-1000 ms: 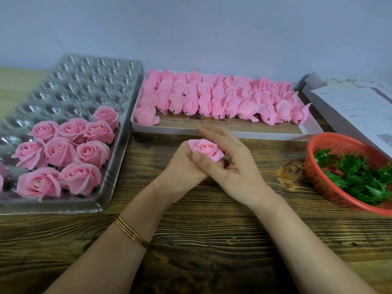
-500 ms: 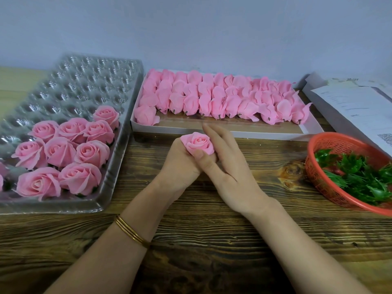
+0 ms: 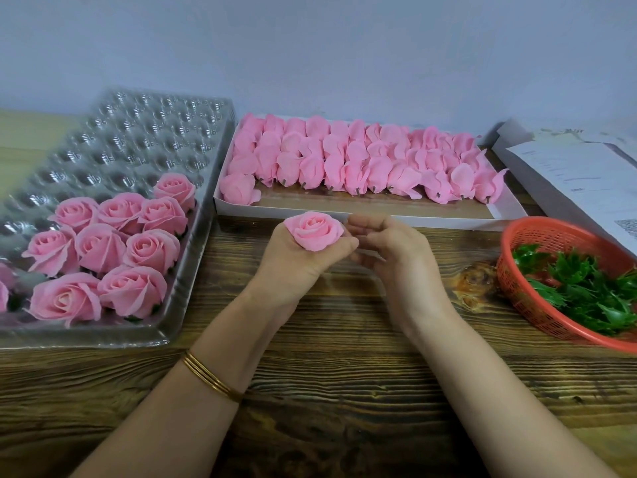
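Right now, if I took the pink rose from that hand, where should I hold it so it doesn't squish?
Hold the pink rose by its base, coming from underneath, as the left hand does. Its petals open upward and look soft, so fingers from above would likely crush them.

The pink rose (image 3: 314, 231), an artificial bloom with layered petals spiralling round a tight centre, is fully open and faces upward. It sits atop the left hand (image 3: 296, 263), gripped from beneath, above the table (image 3: 344, 343).
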`<state>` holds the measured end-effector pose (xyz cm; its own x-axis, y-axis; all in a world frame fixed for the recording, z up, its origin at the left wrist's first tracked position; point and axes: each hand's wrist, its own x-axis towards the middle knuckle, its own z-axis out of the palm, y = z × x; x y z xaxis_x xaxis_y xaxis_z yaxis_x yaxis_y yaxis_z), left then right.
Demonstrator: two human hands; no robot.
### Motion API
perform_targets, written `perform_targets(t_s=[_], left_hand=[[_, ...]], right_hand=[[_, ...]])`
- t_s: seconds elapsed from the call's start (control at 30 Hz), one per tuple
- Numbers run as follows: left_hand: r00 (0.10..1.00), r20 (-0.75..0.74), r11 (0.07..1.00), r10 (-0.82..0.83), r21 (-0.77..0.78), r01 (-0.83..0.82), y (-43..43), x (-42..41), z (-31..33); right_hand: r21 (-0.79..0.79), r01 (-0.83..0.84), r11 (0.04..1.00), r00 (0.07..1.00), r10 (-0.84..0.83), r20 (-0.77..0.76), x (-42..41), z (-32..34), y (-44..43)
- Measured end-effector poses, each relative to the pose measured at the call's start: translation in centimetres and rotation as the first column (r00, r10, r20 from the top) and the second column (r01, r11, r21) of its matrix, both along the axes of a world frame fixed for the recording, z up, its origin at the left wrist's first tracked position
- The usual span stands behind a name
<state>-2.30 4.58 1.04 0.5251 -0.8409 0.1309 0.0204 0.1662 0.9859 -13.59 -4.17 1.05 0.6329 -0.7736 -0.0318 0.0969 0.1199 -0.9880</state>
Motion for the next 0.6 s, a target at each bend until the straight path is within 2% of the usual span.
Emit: perform_targets(t_s=[0.07, 0.17, 0.3, 0.43, 0.6], left_hand=[[0.999, -0.044, 1.000, 0.010, -0.001, -0.010, 0.0, 0.0, 0.1], [0.996, -0.078, 0.999, -0.035, -0.032, 0.033, 0.1, 0.0, 0.2], [0.988, -0.150, 0.998, -0.043, -0.047, 0.037, 0.2, -0.1, 0.4], [0.984, -0.175, 0.999, -0.045, -0.027, 0.041, 0.1, 0.0, 0.2], [0.977, -0.201, 0.997, -0.070, -0.028, 0.066, -0.1, -0.1, 0.2]], right_hand=[[0.035, -0.033, 0.999, 0.999, 0.033, -0.011, -0.2, -0.2, -0.1], [0.004, -0.134, 0.991, 0.991, 0.134, -0.010, -0.2, -0.2, 0.4], [0.014, -0.245, 0.969, 0.968, 0.244, 0.060, 0.1, -0.2, 1.1], [-0.050, -0.237, 0.970, 0.968, 0.240, 0.074, 0.3, -0.3, 1.5], [-0.025, -0.229, 0.973, 0.969, 0.230, 0.090, 0.5, -0.7, 1.7]])
